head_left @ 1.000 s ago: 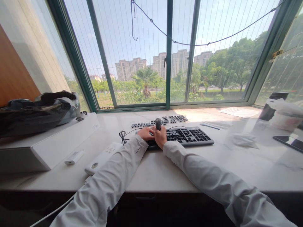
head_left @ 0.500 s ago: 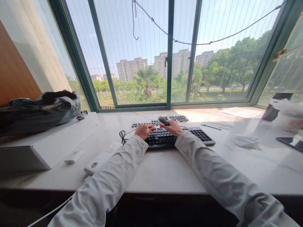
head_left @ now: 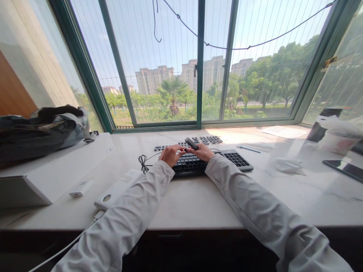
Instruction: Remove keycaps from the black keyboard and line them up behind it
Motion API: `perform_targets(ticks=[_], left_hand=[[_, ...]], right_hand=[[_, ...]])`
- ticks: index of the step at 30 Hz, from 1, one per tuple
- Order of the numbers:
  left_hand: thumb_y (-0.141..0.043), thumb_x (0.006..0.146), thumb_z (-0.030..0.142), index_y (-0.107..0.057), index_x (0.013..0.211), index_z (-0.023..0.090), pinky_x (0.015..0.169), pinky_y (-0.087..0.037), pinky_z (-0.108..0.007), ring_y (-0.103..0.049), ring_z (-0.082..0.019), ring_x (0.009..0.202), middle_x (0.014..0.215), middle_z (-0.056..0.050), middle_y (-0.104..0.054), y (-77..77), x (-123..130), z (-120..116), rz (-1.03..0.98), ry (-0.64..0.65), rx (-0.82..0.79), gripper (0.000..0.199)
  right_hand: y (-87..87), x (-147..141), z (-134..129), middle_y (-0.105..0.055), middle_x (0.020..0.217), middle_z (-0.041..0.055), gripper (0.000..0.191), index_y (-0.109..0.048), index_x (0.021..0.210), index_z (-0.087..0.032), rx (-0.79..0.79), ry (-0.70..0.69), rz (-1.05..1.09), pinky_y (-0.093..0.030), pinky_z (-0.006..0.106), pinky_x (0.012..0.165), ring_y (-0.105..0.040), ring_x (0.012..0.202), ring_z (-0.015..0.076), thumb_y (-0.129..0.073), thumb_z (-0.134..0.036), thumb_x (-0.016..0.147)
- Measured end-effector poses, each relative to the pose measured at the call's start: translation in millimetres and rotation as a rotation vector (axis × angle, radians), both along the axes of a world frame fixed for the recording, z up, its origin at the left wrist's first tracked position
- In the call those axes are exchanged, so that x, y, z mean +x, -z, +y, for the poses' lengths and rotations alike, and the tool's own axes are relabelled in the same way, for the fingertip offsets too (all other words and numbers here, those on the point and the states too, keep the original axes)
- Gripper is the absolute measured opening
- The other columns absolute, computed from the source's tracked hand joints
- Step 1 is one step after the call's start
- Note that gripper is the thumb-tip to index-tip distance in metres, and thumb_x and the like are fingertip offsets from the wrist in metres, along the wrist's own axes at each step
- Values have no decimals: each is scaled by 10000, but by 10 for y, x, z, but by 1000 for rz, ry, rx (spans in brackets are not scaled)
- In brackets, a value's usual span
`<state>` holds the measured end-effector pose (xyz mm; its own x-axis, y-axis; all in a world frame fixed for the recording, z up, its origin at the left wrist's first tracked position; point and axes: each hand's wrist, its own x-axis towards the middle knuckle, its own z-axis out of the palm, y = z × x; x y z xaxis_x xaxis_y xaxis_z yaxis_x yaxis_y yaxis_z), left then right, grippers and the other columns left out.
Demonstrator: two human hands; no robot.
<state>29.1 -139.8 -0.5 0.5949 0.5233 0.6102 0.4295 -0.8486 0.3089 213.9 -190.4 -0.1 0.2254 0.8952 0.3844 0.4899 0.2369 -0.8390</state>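
A black keyboard (head_left: 239, 158) lies on the table under both hands, with bare key slots at its right end. My left hand (head_left: 170, 155) is closed above its left half, finger and thumb pinching a small dark piece that looks like a keycap (head_left: 185, 150). My right hand (head_left: 203, 152) is wrapped round a short dark tool, possibly a brush (head_left: 192, 143), whose lighter end points up and left. Its fingertips meet the left hand's at the small piece. Loose black keycaps (head_left: 211, 139) lie in rows behind the keyboard.
Left of the keyboard are a coiled cable (head_left: 144, 163), a white power strip (head_left: 117, 189), a small white block (head_left: 81, 187) and a white box (head_left: 65, 166) bearing a dark bag (head_left: 42, 128). Rightward lie a pen (head_left: 248, 149), crumpled plastic (head_left: 289, 165) and a phone (head_left: 344, 169).
My hands have come together, and the right hand's fingertips now meet the left's at the small dark piece. The whole view has shifted slightly.
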Motion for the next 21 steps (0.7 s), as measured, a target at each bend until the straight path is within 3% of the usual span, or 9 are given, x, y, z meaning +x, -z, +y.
perform_targets(ticks=[3,8,16,18,21], left_hand=[[-561,834,433,-641,1111,242,786,-447,-270,-620,-187,884,1001,-30,-686,-13,-1,-35,-24,0,11,345],[-555,831,448,-679,1012,236,858,-445,-283,-614,-200,964,1021,-26,-689,9,-1,-35,-33,13,28,305],[-608,786,474,-691,965,249,833,-466,-278,-641,-187,895,982,-16,-704,61,-11,56,-57,-56,102,299],[-609,787,467,-688,962,254,811,-470,-276,-642,-186,883,974,-12,-706,38,-37,59,-48,-118,107,287],[-608,786,463,-686,945,273,790,-468,-278,-638,-189,893,976,6,-706,2,-85,67,-21,-219,98,260]], right_hand=[[-15,19,-5,-455,419,-38,317,-587,473,-173,-62,-61,-97,-255,224,463,-387,466,102,-674,-438,623],[-17,32,-6,-498,452,-21,243,-648,548,-167,-38,-97,-54,-319,242,506,-438,516,126,-701,-395,615],[-88,8,-63,-588,612,9,361,-715,740,-176,-125,-76,-316,-374,258,624,-529,644,154,-574,-509,738],[-138,31,-85,-610,671,23,367,-718,825,-178,-108,-33,-291,-373,254,631,-538,675,156,-561,-503,756],[-192,90,-90,-575,633,22,416,-690,918,-158,-99,3,-79,-362,244,568,-502,606,134,-558,-517,756]])
